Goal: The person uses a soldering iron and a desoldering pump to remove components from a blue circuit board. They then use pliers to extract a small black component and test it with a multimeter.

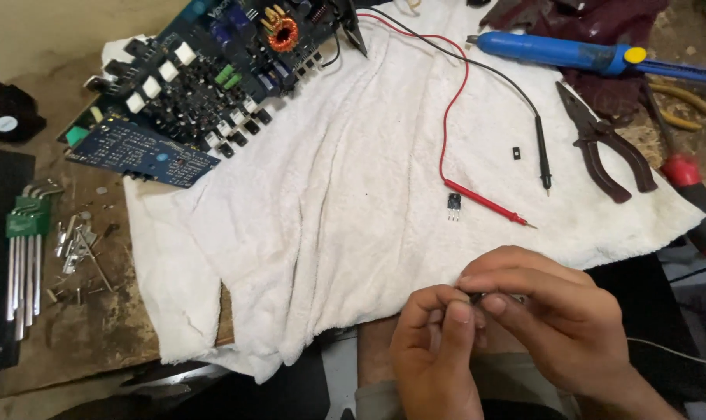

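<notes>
Head view: both hands are held together low in the frame, just past the near edge of the white terry towel (pixel 329 194). The left hand (pixel 434 354) is curled, thumb and forefinger pinched on a small dark part (pixel 475 297) that is mostly hidden between the fingertips. The right hand (pixel 559 311) is closed over the same part from the other side, fingertips touching those of the left. What kind of part it is cannot be told.

On the towel, just above the hands, a small black three-legged component (pixel 454 204) is seen lying flat, its legs toward the hands. Just beside it lies the red meter probe (pixel 489 202), tip pointing right, its red lead looping up toward the top of the frame. The black meter probe (pixel 542 152) lies near it, tip down, with a tiny black square chip (pixel 517 152) just to its left.

Farther right, brown-handled pliers (pixel 606 152) rest on the towel's edge, and a red-and-black handled tool (pixel 695 198) lies beyond them. A blue desoldering pump with a yellow button (pixel 571 50) lies at the top right.

At the top left, a large dark-blue circuit board with a copper-wound coil (pixel 213 70) is propped on the towel, a smaller blue board (pixel 139 152) overlapping its lower corner. On the bare brown bench to the left, a set of hex keys in a green holder (pixel 24 249) lies beside scattered small screws (pixel 77 249).
</notes>
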